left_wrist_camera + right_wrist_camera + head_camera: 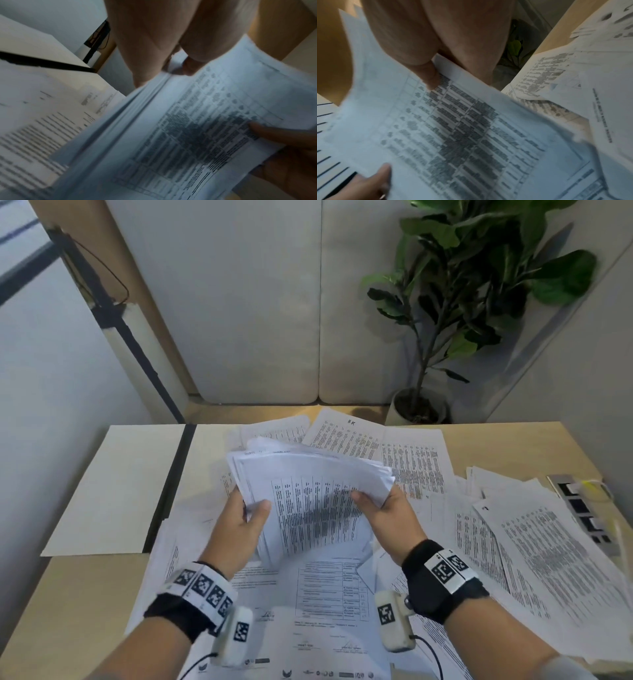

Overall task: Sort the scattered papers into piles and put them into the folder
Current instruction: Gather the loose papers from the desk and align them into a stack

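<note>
Pale wood worktop (513,446) lay strewn with loose papers (534,546); the open folder (113,487) sat flat to my left. My left hand (239,529) and right hand (387,518) gripped a stack (308,494) by its side edges, the left hand nearer the folder.

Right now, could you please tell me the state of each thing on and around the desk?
Stack: lifted off the desk, edges uneven, held at both sides.
Left hand: grips the stack's left edge.
Right hand: grips the stack's right edge.
Loose papers: scattered flat, overlapping.
Folder: lying open; part of it is under papers.
Plant: upright in its pot.
</note>
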The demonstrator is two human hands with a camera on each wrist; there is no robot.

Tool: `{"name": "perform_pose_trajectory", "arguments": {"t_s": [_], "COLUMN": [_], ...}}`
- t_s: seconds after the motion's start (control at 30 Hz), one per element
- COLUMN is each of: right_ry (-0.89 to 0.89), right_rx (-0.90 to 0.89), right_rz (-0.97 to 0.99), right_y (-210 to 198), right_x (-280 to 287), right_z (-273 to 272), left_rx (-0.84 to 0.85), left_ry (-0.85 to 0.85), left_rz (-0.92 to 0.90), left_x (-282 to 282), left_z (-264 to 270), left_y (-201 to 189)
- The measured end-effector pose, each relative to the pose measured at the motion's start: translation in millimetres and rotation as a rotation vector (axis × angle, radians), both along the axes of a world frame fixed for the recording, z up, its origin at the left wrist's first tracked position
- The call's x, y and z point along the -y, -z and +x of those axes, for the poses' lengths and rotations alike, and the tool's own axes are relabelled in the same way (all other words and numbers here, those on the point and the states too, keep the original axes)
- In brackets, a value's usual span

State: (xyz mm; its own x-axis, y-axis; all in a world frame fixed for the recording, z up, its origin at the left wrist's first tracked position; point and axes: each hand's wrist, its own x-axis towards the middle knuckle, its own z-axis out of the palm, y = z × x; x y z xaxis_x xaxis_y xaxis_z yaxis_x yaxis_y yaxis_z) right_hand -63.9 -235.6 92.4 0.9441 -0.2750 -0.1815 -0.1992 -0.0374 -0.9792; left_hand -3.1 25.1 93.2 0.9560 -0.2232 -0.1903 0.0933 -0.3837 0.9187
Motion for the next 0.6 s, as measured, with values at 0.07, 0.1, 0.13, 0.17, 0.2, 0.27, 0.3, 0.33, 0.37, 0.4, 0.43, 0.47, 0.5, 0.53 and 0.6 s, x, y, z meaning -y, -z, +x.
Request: {"name": "perform_pose_trajectory", "arguments": {"t_s": [0.07, 0.1, 0.13, 0.17, 0.2, 0.27, 0.3, 0.33, 0.37, 0.4, 0.43, 0.47, 0.5, 0.53, 0.6], "right_ry": [0.046, 0.056, 0.051, 0.031, 0.002, -0.028, -0.029, -0.017, 0.004, 0.023, 0.043, 0.061, 0.085, 0.105, 0.123], "right_rx": [0.009, 0.036, 0.079, 0.12, 0.143, 0.11, 0.073, 0.042, 0.03, 0.033, 0.038, 0.04, 0.041, 0.045, 0.056], "right_rz": [-0.018, -0.019, -0.022, -0.033, -0.055, -0.103, -0.115, -0.125, -0.125, -0.107, -0.082, -0.061, -0.047, -0.034, 0.006], "right_y": [-6, -10, -16, -21, -24, -18, -12, -7, -3, 0, 2, 2, 1, 0, -5], "right_x": [-6, -10, -13, -16, -18, -20, -20, -20, -19, -17, -16, -16, -17, -19, -21], "right_z": [1, 0, -1, -3, -6, -5, -4, -5, -4, -3, -1, 1, 4, 6, 9], "left_rx": [0.045, 0.085, 0.128, 0.158, 0.167, 0.094, 0.034, 0.0, 0.002, 0.017, 0.024, 0.014, -0.006, -0.012, 0.007], "left_ry": [-0.061, -0.089, -0.106, -0.115, -0.108, -0.093, -0.096, -0.092, -0.083, -0.075, -0.072, -0.074, -0.084, -0.084, -0.078], "left_rz": [0.008, -0.02, -0.062, -0.082, -0.086, -0.049, -0.024, -0.011, -0.008, -0.013, -0.008, -0.006, -0.007, -0.004, 0.003], "left_x": [13, 18, 23, 24, 24, 21, 19, 17, 17, 17, 18, 20, 23, 27, 34], "left_z": [-8, -10, -12, -12, -12, -8, -7, -7, -5, -1, 3, 6, 8, 10, 11], "left_y": [-3, -8, -14, -17, -17, -6, -1, 3, 6, 9, 10, 9, 7, 5, 0]}}
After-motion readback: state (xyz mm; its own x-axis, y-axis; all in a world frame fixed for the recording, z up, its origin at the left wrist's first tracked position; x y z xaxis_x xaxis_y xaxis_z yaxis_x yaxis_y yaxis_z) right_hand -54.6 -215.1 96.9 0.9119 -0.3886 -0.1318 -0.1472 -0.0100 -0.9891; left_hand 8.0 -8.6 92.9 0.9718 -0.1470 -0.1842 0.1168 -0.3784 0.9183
